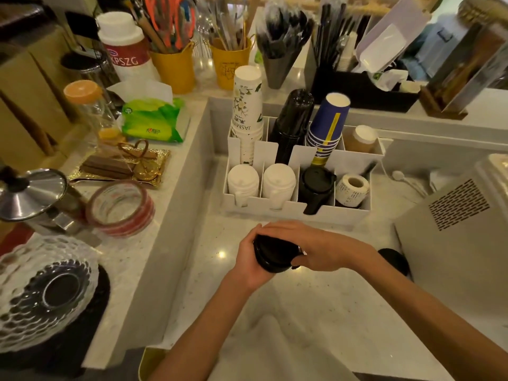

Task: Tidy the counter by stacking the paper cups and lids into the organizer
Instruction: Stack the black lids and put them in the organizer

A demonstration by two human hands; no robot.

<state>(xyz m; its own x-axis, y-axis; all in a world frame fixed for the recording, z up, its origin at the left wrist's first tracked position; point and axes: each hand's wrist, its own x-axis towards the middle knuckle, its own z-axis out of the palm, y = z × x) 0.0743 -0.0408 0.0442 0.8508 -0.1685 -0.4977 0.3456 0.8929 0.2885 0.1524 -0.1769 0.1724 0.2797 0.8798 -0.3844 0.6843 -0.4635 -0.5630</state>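
Item: black lids, which I pinched stacked between both hands' fingers; organizer stood directly beyond my fingertips, its black-lid slot slightly rightward.

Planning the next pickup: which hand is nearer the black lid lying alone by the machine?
Right. The right hand is the nearer, left of the lone black lid; the left hand is farther left, across the black lids both hands hold.

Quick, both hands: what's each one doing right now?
Left hand: closed around the stack of black lids from the side.
Right hand: closed over the same stack from above.
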